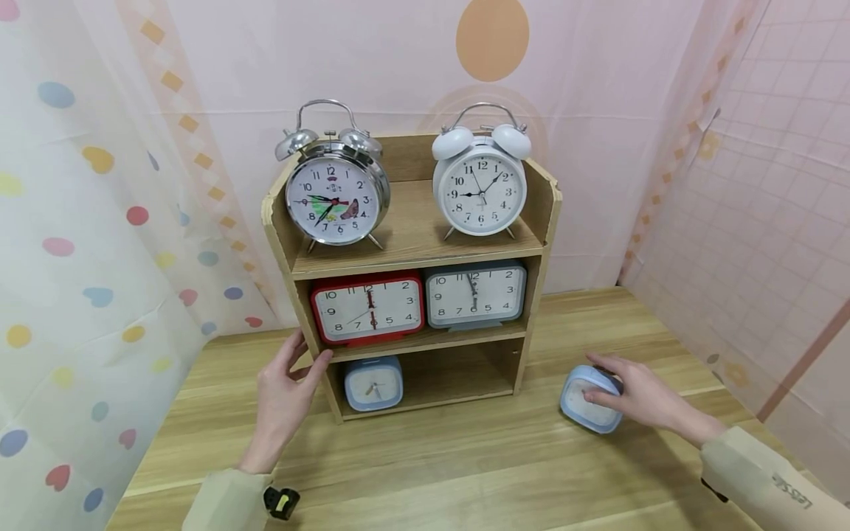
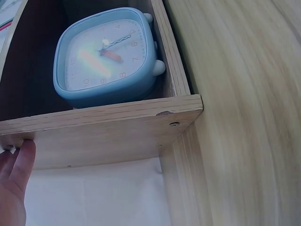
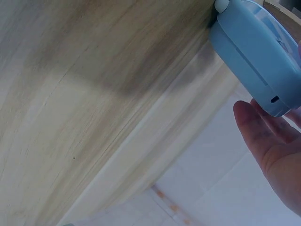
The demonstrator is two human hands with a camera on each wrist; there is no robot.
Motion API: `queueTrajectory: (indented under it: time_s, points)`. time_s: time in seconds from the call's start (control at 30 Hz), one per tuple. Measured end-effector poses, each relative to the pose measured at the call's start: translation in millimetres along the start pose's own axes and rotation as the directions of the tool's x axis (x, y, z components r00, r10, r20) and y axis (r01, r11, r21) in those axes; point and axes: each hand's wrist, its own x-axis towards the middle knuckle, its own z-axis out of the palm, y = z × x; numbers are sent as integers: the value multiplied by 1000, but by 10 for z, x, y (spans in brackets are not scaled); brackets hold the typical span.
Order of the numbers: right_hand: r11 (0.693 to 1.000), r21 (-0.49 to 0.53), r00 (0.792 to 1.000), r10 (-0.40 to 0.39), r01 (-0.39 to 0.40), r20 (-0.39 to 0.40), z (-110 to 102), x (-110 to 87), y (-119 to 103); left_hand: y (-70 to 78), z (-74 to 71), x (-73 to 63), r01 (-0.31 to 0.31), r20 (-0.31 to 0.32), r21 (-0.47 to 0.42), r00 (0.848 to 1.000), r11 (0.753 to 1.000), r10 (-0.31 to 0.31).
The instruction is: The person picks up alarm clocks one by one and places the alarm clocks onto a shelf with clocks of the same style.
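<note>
My right hand (image 1: 640, 394) holds a small light-blue alarm clock (image 1: 576, 404), thumb across its face and fingers over its top and back. The clock is tilted, low at the tabletop, right of a wooden shelf (image 1: 425, 254). In the right wrist view, the blue clock's side (image 3: 256, 61) shows above the fingers (image 3: 256, 127). My left hand (image 1: 285, 398) grips the shelf's left side panel, thumb at the front edge and fingers on the outside. Beside it, another blue alarm clock (image 1: 373, 383) stands in the bottom compartment's left end, also seen close up in the left wrist view.
A silver twin-bell clock (image 1: 335, 195) and a white twin-bell clock (image 1: 483, 192) stand on the shelf's top. The middle level holds a red-framed clock (image 1: 368, 308) and a grey-framed clock (image 1: 475, 296). Patterned curtains (image 1: 372, 59) hang around the wooden table (image 1: 425, 472).
</note>
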Motion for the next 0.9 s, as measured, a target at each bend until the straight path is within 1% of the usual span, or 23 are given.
queueTrajectory:
  time_s: [0.13, 0.23, 0.37, 0.63, 0.9]
  points:
    - [1000, 14, 1000, 4, -4, 0, 1, -3, -1, -16, 13, -1, -2, -3, -8, 1000, 1000, 2]
    - [1000, 16, 1000, 5, -5, -5, 5, -2, -7, -19, 25, -8, -13, -6, -35, 1000, 999, 13]
    - [1000, 19, 1000, 6, -6, 0, 9, 1, -13, -15, 41, -23, -11, -10, -70, 1000, 997, 11]
    - [1000, 22, 1000, 13, -13, 11, 7, 13, -27, -27, 59, -22, -10, -15, -53, 1000, 999, 9]
    - [1000, 29, 1000, 1, -1, 16, -1, 10, -43, -8, 44, -34, -12, -7, -87, 1000, 996, 12]
